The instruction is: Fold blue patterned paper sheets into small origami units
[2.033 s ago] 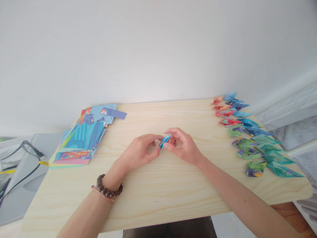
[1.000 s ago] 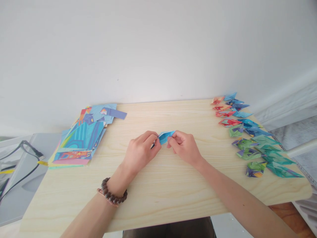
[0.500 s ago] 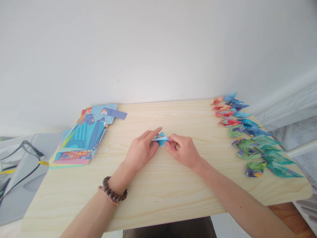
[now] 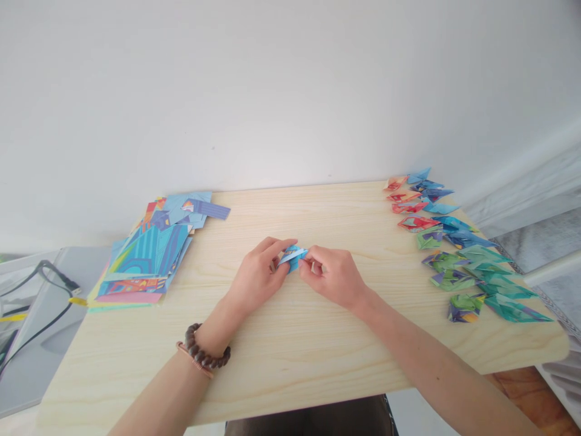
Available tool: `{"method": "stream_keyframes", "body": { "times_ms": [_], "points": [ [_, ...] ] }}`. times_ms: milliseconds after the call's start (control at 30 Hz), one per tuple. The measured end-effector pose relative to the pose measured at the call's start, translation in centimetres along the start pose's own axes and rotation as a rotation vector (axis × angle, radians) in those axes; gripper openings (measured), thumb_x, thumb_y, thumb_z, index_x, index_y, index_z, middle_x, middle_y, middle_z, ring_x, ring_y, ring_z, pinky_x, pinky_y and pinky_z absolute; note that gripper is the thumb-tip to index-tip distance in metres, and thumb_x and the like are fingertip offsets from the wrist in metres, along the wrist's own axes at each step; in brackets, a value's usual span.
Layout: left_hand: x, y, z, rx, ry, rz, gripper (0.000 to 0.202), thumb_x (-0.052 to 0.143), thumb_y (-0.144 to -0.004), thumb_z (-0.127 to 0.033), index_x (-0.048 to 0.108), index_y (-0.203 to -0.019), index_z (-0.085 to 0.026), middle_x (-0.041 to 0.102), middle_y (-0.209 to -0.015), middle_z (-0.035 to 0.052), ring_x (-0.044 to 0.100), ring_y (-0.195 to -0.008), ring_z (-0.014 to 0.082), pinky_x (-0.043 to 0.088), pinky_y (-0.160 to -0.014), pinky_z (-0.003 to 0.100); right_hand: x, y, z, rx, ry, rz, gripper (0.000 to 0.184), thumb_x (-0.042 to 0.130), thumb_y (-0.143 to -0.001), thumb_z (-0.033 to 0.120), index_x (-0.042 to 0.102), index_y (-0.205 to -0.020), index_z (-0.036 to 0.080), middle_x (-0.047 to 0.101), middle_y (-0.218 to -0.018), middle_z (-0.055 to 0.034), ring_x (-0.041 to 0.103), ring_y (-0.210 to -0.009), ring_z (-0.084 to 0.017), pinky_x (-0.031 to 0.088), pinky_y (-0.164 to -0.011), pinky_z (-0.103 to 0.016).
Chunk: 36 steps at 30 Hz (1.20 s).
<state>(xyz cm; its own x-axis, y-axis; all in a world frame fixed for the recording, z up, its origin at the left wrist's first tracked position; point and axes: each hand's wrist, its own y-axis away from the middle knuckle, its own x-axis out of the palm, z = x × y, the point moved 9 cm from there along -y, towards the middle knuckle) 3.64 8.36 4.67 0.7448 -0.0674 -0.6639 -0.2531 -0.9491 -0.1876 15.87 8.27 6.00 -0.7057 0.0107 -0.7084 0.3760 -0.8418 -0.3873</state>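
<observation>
Both my hands meet at the middle of a light wooden table (image 4: 290, 357) over a small folded piece of blue patterned paper (image 4: 292, 257). My left hand (image 4: 258, 275), with a brown bead bracelet on its wrist, pinches the paper's left side between thumb and fingers. My right hand (image 4: 333, 275) pinches the right side with curled fingers. The paper sits low, at or just above the tabletop; most of it is hidden by my fingers.
A stack of blue and multicoloured paper sheets (image 4: 149, 254) lies at the table's left edge. Several folded paper pieces (image 4: 454, 248), red, blue and green, line the right edge. A white wall (image 4: 290, 91) stands behind. Black cables (image 4: 40, 284) lie on a grey surface left of the table.
The hands lowered the paper from a lifted pinch toward the tabletop and kept refolding it; it went from stretched out between them to a tighter, smaller shape. The view shifted slightly.
</observation>
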Motion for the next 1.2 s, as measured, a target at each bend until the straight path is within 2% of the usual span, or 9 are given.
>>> {"method": "stream_keyframes", "body": {
  "times_ms": [133,333,500,567,667,767,867,1000,1200],
  "points": [
    [-0.3,0.0,0.5,-0.056,-0.010,-0.038,0.027,0.053,-0.080,-0.016,0.063,-0.105,-0.021,0.063,-0.090,0.0018,0.055,-0.063,0.0091,0.048,-0.060,0.021,-0.1,0.0,0.2,-0.004,0.007,-0.002,0.012,0.051,-0.079,0.022,0.054,-0.068,0.019,0.060,-0.057,0.0033,0.049,-0.049,-0.008,0.036,-0.053,-0.021],
    [-0.7,0.1,1.2,-0.111,0.027,-0.097,0.026,0.054,-0.079,-0.017,0.064,-0.103,-0.019,0.068,-0.086,0.0018,0.059,-0.060,0.0096,0.049,-0.057,0.021,0.5,0.1,-0.4,0.057,0.044,0.028,0.007,0.054,-0.079,0.025,0.058,-0.077,0.020,0.065,-0.064,0.0028,0.054,-0.052,-0.010,0.037,-0.055,-0.022],
    [-0.2,-0.1,2.0,-0.184,0.195,-0.030,0.029,0.056,-0.081,-0.024,0.062,-0.108,-0.018,0.070,-0.091,0.0039,0.063,-0.063,0.0121,0.050,-0.053,0.021,0.8,0.1,-1.4,0.145,-0.092,0.042,0.022,0.054,-0.080,0.021,0.058,-0.102,0.023,0.069,-0.074,0.0024,0.058,-0.054,-0.010,0.042,-0.057,-0.022],
    [0.1,-0.1,2.1,-0.185,0.267,0.015,0.033,0.056,-0.083,-0.028,0.060,-0.114,-0.018,0.070,-0.093,0.0048,0.065,-0.066,0.0135,0.052,-0.057,0.023,0.6,0.0,-1.3,0.130,-0.124,0.039,0.024,0.053,-0.082,0.020,0.059,-0.104,0.024,0.070,-0.078,0.0016,0.058,-0.055,-0.010,0.044,-0.058,-0.022],
    [-0.2,-0.3,1.7,-0.105,0.220,0.038,0.039,0.058,-0.084,-0.034,0.057,-0.121,-0.020,0.068,-0.099,0.0053,0.065,-0.084,0.0173,0.054,-0.076,0.030,0.1,-0.2,-1.1,0.054,-0.084,0.021,0.023,0.050,-0.084,0.019,0.064,-0.102,0.024,0.070,-0.081,-0.0001,0.058,-0.059,-0.011,0.044,-0.060,-0.023],
    [-0.4,-0.3,0.8,0.039,0.030,0.072,0.043,0.060,-0.083,-0.036,0.055,-0.124,-0.024,0.065,-0.110,0.0053,0.058,-0.103,0.0210,0.045,-0.094,0.038,-0.2,-0.3,-1.0,-0.032,0.020,0.010,0.025,0.049,-0.085,0.018,0.066,-0.102,0.023,0.070,-0.078,-0.0009,0.057,-0.061,-0.012,0.044,-0.064,-0.025],
    [-0.3,-0.3,0.1,0.141,-0.116,0.101,0.038,0.058,-0.085,-0.033,0.057,-0.121,-0.023,0.063,-0.111,0.0067,0.054,-0.107,0.0235,0.041,-0.096,0.041,0.0,-0.3,-0.8,-0.105,0.099,0.023,0.024,0.049,-0.085,0.017,0.068,-0.098,0.021,0.070,-0.077,-0.0010,0.058,-0.061,-0.012,0.043,-0.067,-0.027],
    [-0.3,-0.3,0.0,0.184,-0.218,0.107,0.038,0.056,-0.085,-0.025,0.055,-0.124,-0.024,0.060,-0.114,0.0080,0.051,-0.107,0.0243,0.041,-0.094,0.042,0.5,-0.2,-0.6,-0.161,0.139,0.071,0.022,0.050,-0.085,0.016,0.069,-0.095,0.020,0.069,-0.073,-0.0019,0.059,-0.063,-0.013,0.042,-0.069,-0.027],
    [-0.4,-0.3,-0.1,0.294,-0.140,0.178,0.039,0.059,-0.086,-0.034,0.055,-0.124,-0.025,0.061,-0.111,0.0072,0.052,-0.104,0.0223,0.042,-0.093,0.039,0.8,0.2,-0.4,-0.316,0.154,0.088,0.031,0.051,-0.086,0.016,0.063,-0.113,0.023,0.068,-0.078,-0.0013,0.059,-0.069,-0.013,0.040,-0.073,-0.027]
  ]
}}
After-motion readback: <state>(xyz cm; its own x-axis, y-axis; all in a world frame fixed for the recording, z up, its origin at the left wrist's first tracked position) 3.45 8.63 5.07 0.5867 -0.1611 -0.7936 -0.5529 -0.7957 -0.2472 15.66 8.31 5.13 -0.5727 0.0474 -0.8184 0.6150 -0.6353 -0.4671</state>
